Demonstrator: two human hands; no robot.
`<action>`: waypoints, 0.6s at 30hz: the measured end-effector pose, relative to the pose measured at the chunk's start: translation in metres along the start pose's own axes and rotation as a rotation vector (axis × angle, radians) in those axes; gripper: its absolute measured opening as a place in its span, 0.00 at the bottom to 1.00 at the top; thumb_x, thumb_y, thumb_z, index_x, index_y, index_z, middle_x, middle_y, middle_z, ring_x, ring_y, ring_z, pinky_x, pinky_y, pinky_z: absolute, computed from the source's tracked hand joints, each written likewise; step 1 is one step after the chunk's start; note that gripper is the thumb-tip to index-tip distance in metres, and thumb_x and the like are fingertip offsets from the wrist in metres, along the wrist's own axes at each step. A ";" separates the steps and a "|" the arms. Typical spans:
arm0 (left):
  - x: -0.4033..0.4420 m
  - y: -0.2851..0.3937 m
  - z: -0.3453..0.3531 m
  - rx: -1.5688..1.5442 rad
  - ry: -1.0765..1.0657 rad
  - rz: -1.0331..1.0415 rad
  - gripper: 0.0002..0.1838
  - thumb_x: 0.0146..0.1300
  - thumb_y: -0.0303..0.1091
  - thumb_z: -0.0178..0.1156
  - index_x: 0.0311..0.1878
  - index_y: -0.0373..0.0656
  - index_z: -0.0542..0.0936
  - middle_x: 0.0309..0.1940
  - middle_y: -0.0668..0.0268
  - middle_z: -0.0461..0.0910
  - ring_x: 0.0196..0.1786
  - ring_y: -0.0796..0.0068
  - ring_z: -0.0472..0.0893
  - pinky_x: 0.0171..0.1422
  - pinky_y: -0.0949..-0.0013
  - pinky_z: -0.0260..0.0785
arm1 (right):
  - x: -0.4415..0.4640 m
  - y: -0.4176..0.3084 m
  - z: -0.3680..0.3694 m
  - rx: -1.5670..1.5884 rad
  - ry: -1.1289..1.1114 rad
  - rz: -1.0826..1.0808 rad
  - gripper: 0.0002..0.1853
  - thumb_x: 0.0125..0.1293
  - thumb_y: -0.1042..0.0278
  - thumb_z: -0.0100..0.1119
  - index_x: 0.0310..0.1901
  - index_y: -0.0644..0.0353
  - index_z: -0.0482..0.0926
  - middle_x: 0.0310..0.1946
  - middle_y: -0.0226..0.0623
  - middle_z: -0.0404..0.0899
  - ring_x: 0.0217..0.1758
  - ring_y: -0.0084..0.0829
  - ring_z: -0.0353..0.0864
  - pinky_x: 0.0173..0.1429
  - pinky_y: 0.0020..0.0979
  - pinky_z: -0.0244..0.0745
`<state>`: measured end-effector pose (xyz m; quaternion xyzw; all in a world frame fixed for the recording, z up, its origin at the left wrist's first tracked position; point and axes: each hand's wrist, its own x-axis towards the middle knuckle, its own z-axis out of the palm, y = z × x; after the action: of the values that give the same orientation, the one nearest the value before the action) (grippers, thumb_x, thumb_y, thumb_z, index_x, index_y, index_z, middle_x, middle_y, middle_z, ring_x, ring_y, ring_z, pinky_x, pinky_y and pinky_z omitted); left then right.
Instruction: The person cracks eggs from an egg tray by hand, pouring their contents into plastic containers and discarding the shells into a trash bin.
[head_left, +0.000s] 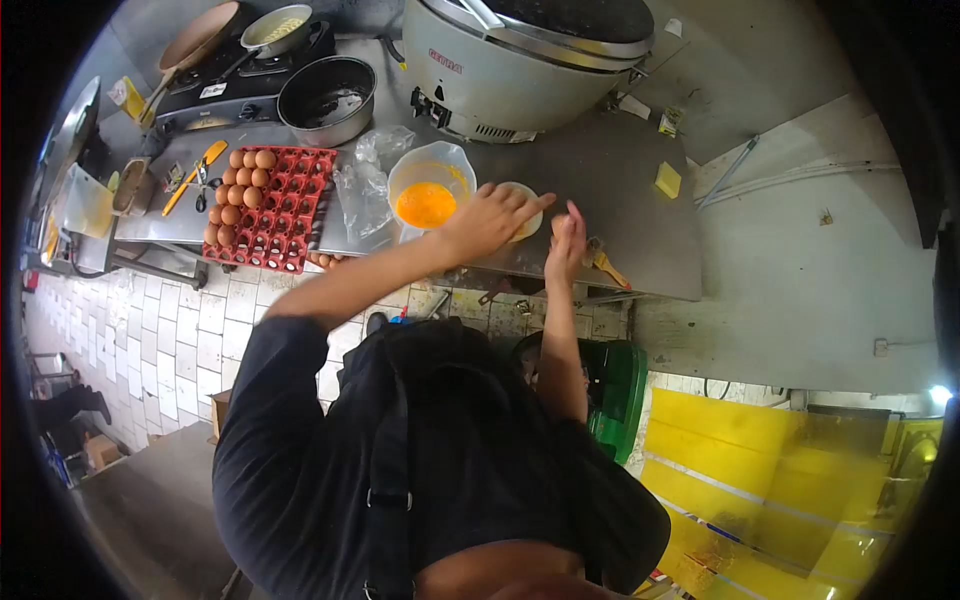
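Note:
My left hand (pixel 490 220) reaches over a small pale bowl (pixel 526 228), its fingers stretched out to the right and partly hiding the bowl. Just right of it, my right hand (pixel 566 248) is raised at the counter's front edge, curled around what looks like a brown egg (pixel 558 227), mostly hidden by the fingers. Beaten orange egg lies in a white plastic jug (pixel 432 160), left of my left hand. Further left, a red egg tray (pixel 290 205) holds several brown eggs (pixel 238 186) on its left side.
Behind the jug stands a large rice cooker (pixel 510 80). A dark pot (pixel 327 100) and a crumpled plastic bag (pixel 365 185) sit to the left, near a stove with pans (pixel 278 30). A brush (pixel 606 266) lies at the front edge; a green bin (pixel 618 395) stands below.

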<state>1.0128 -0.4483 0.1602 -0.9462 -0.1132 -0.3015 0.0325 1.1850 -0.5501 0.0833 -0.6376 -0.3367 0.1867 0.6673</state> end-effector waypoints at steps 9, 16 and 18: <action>0.049 -0.054 0.077 -0.125 -0.106 0.155 0.21 0.66 0.48 0.56 0.48 0.39 0.69 0.37 0.54 0.78 0.37 0.50 0.81 0.39 0.53 0.72 | 0.088 0.001 0.044 -0.413 -0.098 0.275 0.52 0.72 0.24 0.26 0.44 0.75 0.83 0.41 0.64 0.84 0.54 0.58 0.82 0.59 0.48 0.72; 0.055 -0.076 0.077 -0.345 -0.360 0.123 0.23 0.68 0.45 0.54 0.54 0.35 0.65 0.40 0.49 0.78 0.36 0.41 0.82 0.43 0.45 0.75 | 0.094 -0.013 0.043 -0.687 -0.195 0.318 0.50 0.73 0.26 0.25 0.42 0.72 0.84 0.43 0.66 0.82 0.55 0.63 0.79 0.60 0.50 0.71; 0.053 -0.079 0.075 -0.388 -0.372 0.112 0.23 0.69 0.45 0.54 0.55 0.35 0.65 0.42 0.48 0.78 0.38 0.41 0.82 0.44 0.45 0.75 | 0.087 -0.021 0.039 -0.819 -0.252 0.201 0.48 0.74 0.28 0.25 0.42 0.71 0.85 0.44 0.66 0.82 0.55 0.64 0.79 0.60 0.51 0.72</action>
<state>1.0785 -0.3519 0.1292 -0.9785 -0.0049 -0.1365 -0.1543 1.2160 -0.4651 0.1210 -0.8513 -0.3980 0.1784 0.2917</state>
